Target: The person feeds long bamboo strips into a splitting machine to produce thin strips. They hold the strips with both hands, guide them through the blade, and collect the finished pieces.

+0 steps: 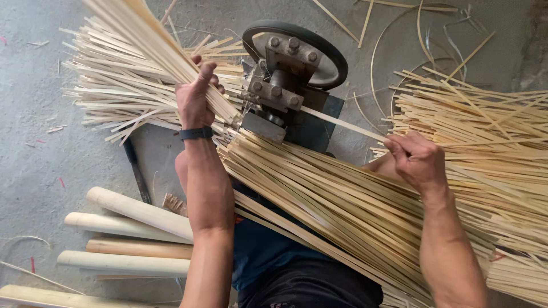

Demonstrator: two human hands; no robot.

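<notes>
A single bamboo strip (342, 122) ran from the splitting machine (279, 94) at upper centre rightward and slightly down to the right hand (415, 159), fingers pinching its end. The left hand (194, 100) gripped a strip bundle (154, 45).

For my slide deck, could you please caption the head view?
Left hand feeds bamboo strips into a small metal machine while right hand pulls one strip out.

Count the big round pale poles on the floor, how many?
5 poles, all lower left beside the left arm, stacked top to bottom. More may be hidden beyond the frame edge.
</notes>
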